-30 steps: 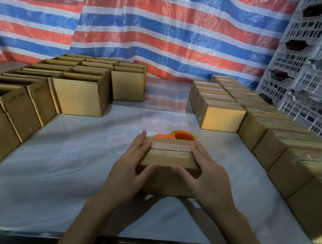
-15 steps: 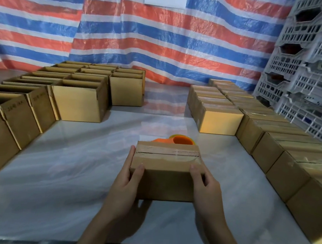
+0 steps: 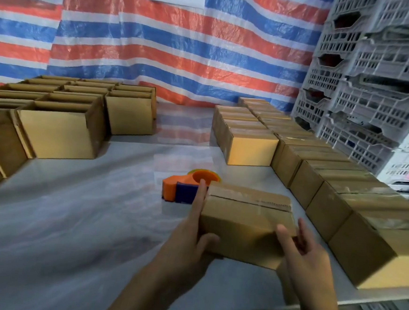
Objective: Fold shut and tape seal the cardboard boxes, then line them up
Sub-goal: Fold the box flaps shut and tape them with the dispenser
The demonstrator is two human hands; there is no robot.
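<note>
The left hand [image 3: 187,241] is clamped on the taped box [image 3: 244,221], fingers [image 3: 198,203] straight along its left face. The right hand [image 3: 305,258] is splayed against its right corner. The box is found just before the tape dispenser [image 3: 183,187], near the sealed row [image 3: 331,179].

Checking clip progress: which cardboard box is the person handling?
The taped box gripped by the left hand, right hand at its other side, by the orange tape dispenser; all others stand untouched in rows.

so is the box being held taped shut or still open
Shut and taped: the box has its top flaps folded flat, and a glossy strip of clear tape runs along the seam between them.
</note>
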